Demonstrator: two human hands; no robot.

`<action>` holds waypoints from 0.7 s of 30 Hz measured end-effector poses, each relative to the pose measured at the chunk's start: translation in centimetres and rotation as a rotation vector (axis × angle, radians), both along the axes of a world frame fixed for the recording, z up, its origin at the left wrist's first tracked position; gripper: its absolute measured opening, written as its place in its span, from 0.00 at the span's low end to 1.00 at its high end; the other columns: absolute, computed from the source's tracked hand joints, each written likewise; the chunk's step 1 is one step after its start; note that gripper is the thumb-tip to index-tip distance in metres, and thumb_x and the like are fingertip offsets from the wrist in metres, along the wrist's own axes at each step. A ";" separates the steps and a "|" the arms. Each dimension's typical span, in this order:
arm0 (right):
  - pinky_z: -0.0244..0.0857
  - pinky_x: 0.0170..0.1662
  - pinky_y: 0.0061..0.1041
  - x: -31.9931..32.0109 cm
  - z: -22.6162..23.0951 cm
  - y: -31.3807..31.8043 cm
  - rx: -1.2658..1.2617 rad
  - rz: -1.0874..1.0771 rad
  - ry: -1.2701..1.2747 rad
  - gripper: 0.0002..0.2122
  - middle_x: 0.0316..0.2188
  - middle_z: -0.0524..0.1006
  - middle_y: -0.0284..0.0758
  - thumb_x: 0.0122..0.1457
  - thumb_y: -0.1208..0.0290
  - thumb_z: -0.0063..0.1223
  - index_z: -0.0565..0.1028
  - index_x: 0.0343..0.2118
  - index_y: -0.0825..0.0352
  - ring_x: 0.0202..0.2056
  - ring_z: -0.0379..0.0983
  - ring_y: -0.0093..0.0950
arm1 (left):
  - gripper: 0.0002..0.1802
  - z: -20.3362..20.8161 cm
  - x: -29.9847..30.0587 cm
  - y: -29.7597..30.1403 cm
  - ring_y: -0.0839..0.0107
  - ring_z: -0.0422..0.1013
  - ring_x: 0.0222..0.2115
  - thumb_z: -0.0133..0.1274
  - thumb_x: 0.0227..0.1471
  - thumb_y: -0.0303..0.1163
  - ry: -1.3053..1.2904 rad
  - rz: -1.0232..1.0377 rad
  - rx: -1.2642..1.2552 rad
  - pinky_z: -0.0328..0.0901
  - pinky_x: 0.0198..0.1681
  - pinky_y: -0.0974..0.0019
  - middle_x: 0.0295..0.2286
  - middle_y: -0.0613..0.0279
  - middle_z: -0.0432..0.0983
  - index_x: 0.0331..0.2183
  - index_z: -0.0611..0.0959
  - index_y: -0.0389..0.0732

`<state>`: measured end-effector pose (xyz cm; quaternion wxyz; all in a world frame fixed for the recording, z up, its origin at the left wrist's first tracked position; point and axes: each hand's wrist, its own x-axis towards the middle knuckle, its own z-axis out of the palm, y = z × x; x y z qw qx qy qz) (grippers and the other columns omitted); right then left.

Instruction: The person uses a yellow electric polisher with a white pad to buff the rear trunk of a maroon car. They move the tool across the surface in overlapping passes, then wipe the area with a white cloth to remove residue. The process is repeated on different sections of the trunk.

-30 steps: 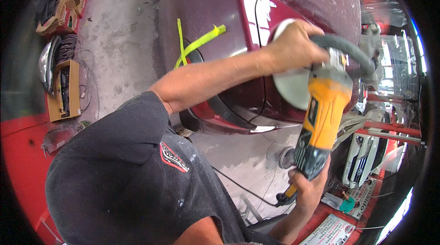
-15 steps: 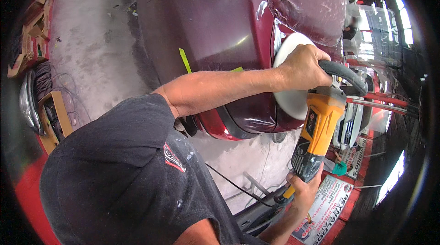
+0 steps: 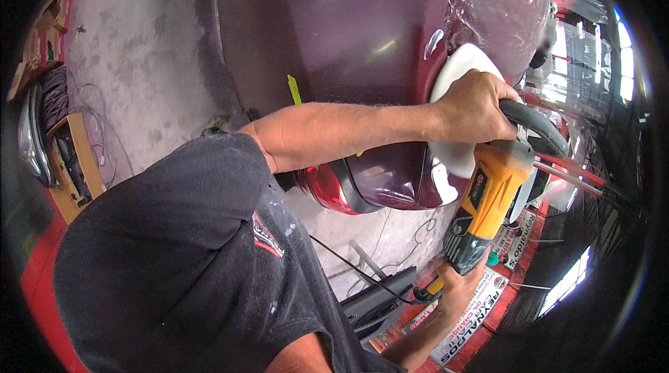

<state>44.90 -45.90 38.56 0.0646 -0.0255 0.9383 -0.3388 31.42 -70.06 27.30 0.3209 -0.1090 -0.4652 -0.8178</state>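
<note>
Two hands point(image 3: 475, 109) point(image 3: 460, 286) squeeze the polisher point(image 3: 488, 195), its pad point(image 3: 453, 158) now nearer the smear point(image 3: 433, 44) beyond them, likely rubbing more of the car point(image 3: 334, 38).

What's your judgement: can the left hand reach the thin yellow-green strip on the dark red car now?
Probably not: the left hand grips the curved black handle, though the strip shows beside its forearm.

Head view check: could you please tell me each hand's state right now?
Left hand: closed on the black loop handle of the polisher.
Right hand: closed around its rear grip.
</note>
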 end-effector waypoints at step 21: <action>0.68 0.28 0.21 1.0 -0.4 -0.4 -0.062 -0.065 0.008 0.36 0.33 0.73 0.33 0.39 0.80 0.59 0.63 0.58 0.71 0.26 0.72 0.21 | 0.13 0.1 -1.7 1.2 0.76 0.76 0.24 0.66 0.38 0.33 -0.027 -0.061 -0.030 0.71 0.33 0.69 0.22 0.59 0.82 0.31 0.90 0.40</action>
